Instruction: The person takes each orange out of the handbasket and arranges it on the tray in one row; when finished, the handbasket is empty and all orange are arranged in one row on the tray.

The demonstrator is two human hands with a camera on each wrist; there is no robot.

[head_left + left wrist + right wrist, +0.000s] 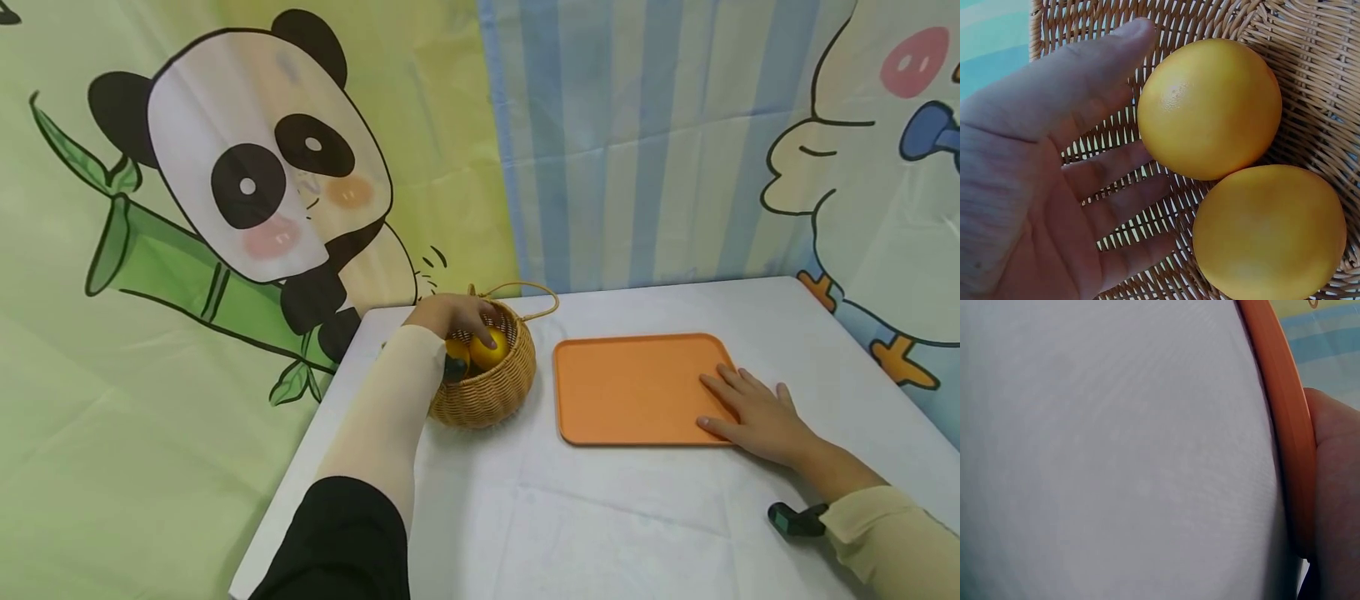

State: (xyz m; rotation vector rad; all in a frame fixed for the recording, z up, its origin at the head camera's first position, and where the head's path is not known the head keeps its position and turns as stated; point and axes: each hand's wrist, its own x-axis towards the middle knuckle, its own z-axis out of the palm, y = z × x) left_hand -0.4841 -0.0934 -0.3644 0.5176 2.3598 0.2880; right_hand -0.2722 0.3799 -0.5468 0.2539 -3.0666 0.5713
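Observation:
My left hand (453, 315) reaches down into a round wicker basket (487, 406) at the left of the table. Two yellow-orange oranges lie in it: an upper orange (1210, 109) and a lower orange (1269, 234), touching each other. In the left wrist view my thumb and fingers are spread beside the upper orange, not closed around it; whether a fingertip touches it I cannot tell. A flat orange tray (637, 392) lies right of the basket. My right hand (765, 421) rests on its right edge with straight, spread fingers.
The basket's thin loop handle (543, 304) leans out to the back right. A white cloth covers the table (600, 508). Behind hangs a curtain (585, 150) with a printed panda and stripes. A small dark device (795, 520) sits at my right wrist.

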